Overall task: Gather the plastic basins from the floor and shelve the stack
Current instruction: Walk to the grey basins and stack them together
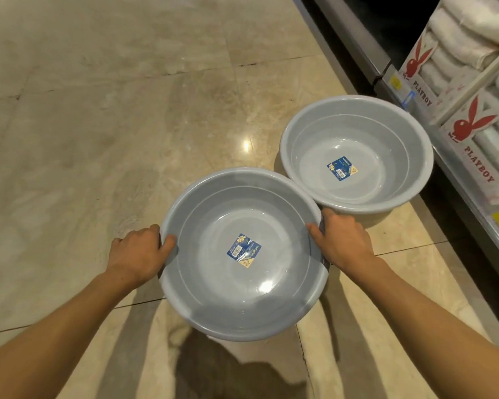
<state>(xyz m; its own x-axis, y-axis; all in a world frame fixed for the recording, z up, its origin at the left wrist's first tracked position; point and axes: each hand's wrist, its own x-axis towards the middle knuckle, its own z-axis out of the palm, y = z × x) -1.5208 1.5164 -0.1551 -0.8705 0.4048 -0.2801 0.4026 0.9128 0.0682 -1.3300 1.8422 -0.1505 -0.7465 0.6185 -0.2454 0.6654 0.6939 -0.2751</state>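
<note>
Two grey plastic basins with blue labels inside are in view. The near basin (213, 306) is held by both hands: my left hand (140, 251) grips its left rim with the thumb inside, and my right hand (342, 240) grips its right rim. It looks lifted slightly off the floor, and a second rim edge shows beneath it at the bottom. The far basin (386, 133) sits on the floor to the upper right, its rim touching or almost touching the near one.
A shelf unit (473, 220) runs along the right side, holding boxed white towels (470, 53) and yellow price tags. The polished beige tile floor (98, 139) spreads to the left and ahead.
</note>
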